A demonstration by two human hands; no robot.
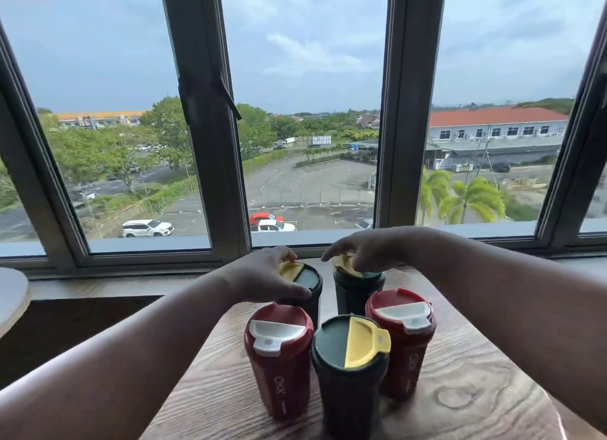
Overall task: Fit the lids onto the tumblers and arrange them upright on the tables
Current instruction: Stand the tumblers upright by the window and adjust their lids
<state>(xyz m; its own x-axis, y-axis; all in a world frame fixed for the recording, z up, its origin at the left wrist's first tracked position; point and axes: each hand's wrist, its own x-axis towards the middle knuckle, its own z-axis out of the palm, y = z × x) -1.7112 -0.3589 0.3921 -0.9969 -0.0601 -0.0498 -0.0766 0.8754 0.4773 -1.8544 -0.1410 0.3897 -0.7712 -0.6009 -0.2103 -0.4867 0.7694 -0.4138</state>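
Observation:
Several lidded tumblers stand upright on a round wooden table [460, 374]. At the front are a red tumbler [279, 360] with a white flap, a dark green tumbler [349, 370] with a yellow flap, and a second red tumbler [402, 338]. Behind them stand two more dark green tumblers. My left hand [266, 275] grips the lid of the back left tumbler [307, 283]. My right hand [364, 250] rests on the yellow flap of the back right tumbler [356, 292], fingers curled over its lid.
A large window with dark frames [210, 127] runs directly behind the table, above a wooden sill [98, 287]. The edge of a pale round table [13, 295] shows at far left. A dark gap lies between the two tables.

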